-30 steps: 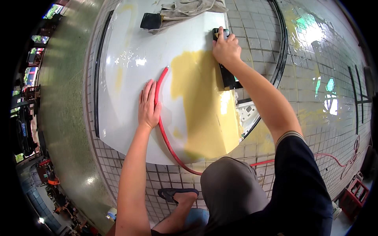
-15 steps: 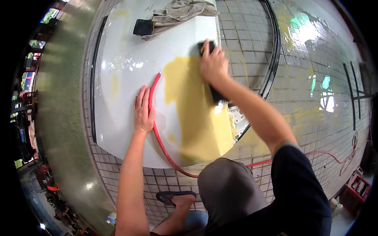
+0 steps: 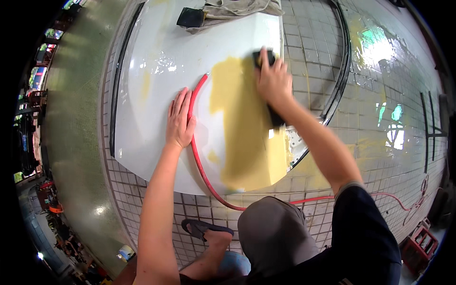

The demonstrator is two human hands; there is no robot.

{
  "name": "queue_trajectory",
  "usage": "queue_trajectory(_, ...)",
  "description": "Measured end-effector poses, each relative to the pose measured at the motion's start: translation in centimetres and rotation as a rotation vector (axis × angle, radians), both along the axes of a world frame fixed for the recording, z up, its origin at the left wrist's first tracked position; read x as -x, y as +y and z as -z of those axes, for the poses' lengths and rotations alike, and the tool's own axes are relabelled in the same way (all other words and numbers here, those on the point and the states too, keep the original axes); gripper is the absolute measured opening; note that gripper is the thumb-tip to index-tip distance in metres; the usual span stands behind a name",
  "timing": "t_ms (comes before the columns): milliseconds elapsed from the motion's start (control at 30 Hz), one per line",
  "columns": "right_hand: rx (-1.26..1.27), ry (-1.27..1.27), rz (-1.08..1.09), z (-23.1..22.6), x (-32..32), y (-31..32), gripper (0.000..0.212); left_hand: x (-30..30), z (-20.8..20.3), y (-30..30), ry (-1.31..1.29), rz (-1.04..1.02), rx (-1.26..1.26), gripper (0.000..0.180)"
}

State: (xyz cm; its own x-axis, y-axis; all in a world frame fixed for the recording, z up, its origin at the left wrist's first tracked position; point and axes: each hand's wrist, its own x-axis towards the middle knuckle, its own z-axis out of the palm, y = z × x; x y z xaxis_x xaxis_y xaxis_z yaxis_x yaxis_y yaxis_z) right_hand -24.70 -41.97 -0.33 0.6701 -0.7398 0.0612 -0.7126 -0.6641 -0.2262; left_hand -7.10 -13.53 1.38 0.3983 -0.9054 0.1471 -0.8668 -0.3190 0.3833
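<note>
A white car-door-like panel [image 3: 161, 118] lies flat in front of me, wet and shiny, with a yellow filler patch [image 3: 237, 142] along its right side. My right hand [image 3: 274, 85] grips a long black sanding block [image 3: 275, 116], pressed on the patch near the panel's right edge; the hand is slightly blurred. Left of the patch, my left hand [image 3: 180, 121] rests flat on the white surface, fingers stretched out. Its thumb and forefinger touch a red hose [image 3: 198, 164], whose open end points away from me.
At the panel's far end lie a grey-beige cloth [image 3: 242, 8] and a black pad [image 3: 191, 17]. A black-edged frame [image 3: 346, 57] extends right over wet tiles [image 3: 370, 118]. The red hose continues across the floor to the right, near a red crate [image 3: 420, 246].
The view has shifted, so the panel sits further right and higher. Against the panel, the sanding block has slid slightly toward me. My left hand stays flat beside the hose.
</note>
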Motion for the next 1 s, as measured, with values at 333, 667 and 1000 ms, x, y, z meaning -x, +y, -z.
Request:
queue_trajectory(333, 0.052, 0.002, -0.079, -0.3, 0.3, -0.6, 0.075, 0.0, -0.2, 0.3, -0.071, 0.066, -0.071, 0.075)
queue_trajectory(667, -0.036, 0.077, -0.146, -1.9, 0.9, 4.6, 0.076, -2.5, -0.3, 0.4, -0.05, 0.291, -0.158, 0.081)
queue_trajectory(1000, 0.013, -0.167, 0.067, -0.4, 1.1, 3.0, 0.073, -7.9, -1.0, -1.4, -0.035, 0.6, -0.145, 0.094)
